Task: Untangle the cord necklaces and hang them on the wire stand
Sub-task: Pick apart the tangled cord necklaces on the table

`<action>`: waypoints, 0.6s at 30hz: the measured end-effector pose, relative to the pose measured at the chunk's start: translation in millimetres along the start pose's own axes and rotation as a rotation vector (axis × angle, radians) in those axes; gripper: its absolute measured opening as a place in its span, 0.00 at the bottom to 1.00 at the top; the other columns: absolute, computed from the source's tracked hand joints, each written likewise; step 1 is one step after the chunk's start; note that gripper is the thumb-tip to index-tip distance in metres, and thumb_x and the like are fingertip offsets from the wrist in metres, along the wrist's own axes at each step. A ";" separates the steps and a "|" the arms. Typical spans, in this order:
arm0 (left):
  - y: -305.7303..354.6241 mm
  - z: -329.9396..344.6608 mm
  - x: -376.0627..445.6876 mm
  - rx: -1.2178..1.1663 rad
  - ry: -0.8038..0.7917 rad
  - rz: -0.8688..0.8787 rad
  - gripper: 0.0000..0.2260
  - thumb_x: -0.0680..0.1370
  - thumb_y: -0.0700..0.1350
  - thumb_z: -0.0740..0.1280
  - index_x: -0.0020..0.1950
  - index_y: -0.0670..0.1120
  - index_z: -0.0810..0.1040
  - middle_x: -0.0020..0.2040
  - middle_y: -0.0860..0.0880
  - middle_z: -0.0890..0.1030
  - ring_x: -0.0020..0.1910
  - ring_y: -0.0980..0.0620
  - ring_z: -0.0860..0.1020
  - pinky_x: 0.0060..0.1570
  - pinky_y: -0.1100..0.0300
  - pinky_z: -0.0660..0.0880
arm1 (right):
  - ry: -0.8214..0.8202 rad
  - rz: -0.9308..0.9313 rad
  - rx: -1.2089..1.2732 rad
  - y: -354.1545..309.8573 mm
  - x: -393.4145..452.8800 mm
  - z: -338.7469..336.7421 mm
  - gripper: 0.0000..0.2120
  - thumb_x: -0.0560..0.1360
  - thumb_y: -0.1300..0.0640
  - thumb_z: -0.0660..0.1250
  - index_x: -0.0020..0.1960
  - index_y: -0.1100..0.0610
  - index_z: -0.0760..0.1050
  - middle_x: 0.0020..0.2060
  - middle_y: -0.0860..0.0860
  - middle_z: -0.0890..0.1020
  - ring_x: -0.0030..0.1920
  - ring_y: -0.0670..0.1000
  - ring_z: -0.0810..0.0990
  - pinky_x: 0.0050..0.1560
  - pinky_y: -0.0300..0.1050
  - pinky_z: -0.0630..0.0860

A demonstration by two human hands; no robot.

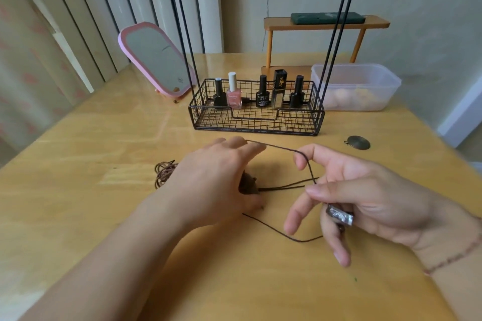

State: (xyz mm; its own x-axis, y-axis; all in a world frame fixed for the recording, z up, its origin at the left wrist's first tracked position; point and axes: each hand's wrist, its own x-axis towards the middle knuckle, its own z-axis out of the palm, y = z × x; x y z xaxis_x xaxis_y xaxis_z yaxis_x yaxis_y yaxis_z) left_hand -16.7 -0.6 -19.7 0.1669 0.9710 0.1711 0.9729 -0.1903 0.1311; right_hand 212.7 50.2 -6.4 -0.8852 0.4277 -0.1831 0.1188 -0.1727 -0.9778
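A dark brown cord necklace (280, 148) is stretched between my two hands above the wooden table (104, 138). My left hand (216, 174) holds one end of its loop at the fingertips, over a dark clump of cord or pendant (247, 185). My right hand (352, 190) has the cord hooked over the index finger and holds a silvery rectangular pendant (340, 214) against the palm. More of this cord trails on the table (287, 236). A second, lighter brown cord bundle (164, 172) lies left of my left hand. The black wire stand (257, 122) rises behind.
The stand's basket holds several nail polish bottles (234, 95). A pink mirror (156, 60) leans at the back left, a clear plastic box (365, 86) and a small wooden shelf (326, 23) at the back right. A round metal pendant (359, 142) lies on the table at right.
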 end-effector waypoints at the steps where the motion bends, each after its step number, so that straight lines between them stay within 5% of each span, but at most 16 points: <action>1: -0.7 1.5 -1.1 0.003 -0.031 -0.001 0.37 0.71 0.68 0.69 0.77 0.60 0.60 0.67 0.60 0.70 0.64 0.54 0.69 0.56 0.57 0.75 | 0.011 0.012 0.005 0.7 1.1 1.1 0.09 0.78 0.57 0.61 0.49 0.45 0.63 0.49 0.69 0.83 0.24 0.56 0.80 0.28 0.44 0.75; 5: -4.0 2.7 -2.8 0.026 -0.193 -0.027 0.35 0.65 0.76 0.64 0.67 0.61 0.68 0.61 0.60 0.70 0.61 0.54 0.67 0.55 0.52 0.76 | 0.075 0.078 -0.010 3.8 4.9 2.1 0.13 0.77 0.57 0.61 0.57 0.48 0.61 0.48 0.68 0.83 0.24 0.57 0.79 0.28 0.44 0.74; 10: 4.1 -0.3 -3.3 -0.017 -0.247 0.070 0.15 0.75 0.66 0.65 0.49 0.58 0.67 0.50 0.58 0.71 0.55 0.53 0.67 0.52 0.54 0.74 | 0.165 0.115 -0.033 1.3 6.1 0.7 0.11 0.78 0.60 0.62 0.56 0.51 0.61 0.46 0.68 0.84 0.23 0.57 0.78 0.25 0.42 0.73; 14: 9.6 3.7 -3.0 -0.001 -0.260 0.106 0.06 0.81 0.57 0.62 0.51 0.56 0.71 0.51 0.57 0.72 0.58 0.52 0.67 0.55 0.51 0.74 | 0.235 0.136 -0.044 0.4 6.1 1.6 0.08 0.82 0.64 0.56 0.55 0.52 0.62 0.45 0.68 0.84 0.22 0.57 0.77 0.24 0.41 0.72; 18: 9.8 2.4 -6.2 0.130 -0.233 0.183 0.09 0.83 0.56 0.56 0.53 0.53 0.71 0.54 0.55 0.74 0.58 0.51 0.68 0.57 0.53 0.71 | 0.267 0.137 -0.044 -0.2 7.3 1.5 0.07 0.83 0.64 0.56 0.55 0.53 0.62 0.45 0.68 0.84 0.22 0.57 0.77 0.24 0.42 0.72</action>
State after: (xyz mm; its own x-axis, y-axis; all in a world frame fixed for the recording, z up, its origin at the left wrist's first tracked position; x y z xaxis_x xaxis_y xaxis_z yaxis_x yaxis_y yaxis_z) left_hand -7.9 -8.1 -21.8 0.3582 0.9323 -0.0494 0.9332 -0.3591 -0.0101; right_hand 205.6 52.0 -7.3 -0.7108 0.6220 -0.3284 0.2535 -0.2090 -0.9445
